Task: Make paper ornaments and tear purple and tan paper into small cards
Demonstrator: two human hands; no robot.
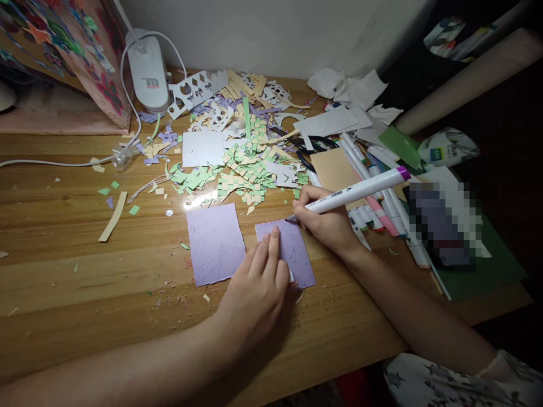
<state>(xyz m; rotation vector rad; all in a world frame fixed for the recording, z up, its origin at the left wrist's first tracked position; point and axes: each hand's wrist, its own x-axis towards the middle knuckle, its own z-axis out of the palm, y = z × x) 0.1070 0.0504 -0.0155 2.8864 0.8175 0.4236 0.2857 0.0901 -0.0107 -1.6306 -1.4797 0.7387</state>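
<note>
My right hand (324,220) grips a white marker (356,191) with a purple end. Its dark tip touches the top edge of a small purple sheet of paper (297,254) on the table. Laid over that sheet, my left hand (261,268) presses it down with fingers stretched out flat. A white corner of something shows under the left hand's side; the rest of it is hidden. Just left of this sheet lies a larger purple paper (215,243) with faint dark marks and slightly ragged edges.
Behind the purple papers spreads a heap of cut paper scraps (250,164). A white lamp base (148,73) and cable stand back left. On the right lie several markers (384,195), black-handled scissors (316,144), a tan paper sheet (337,169) and a green board (479,277).
</note>
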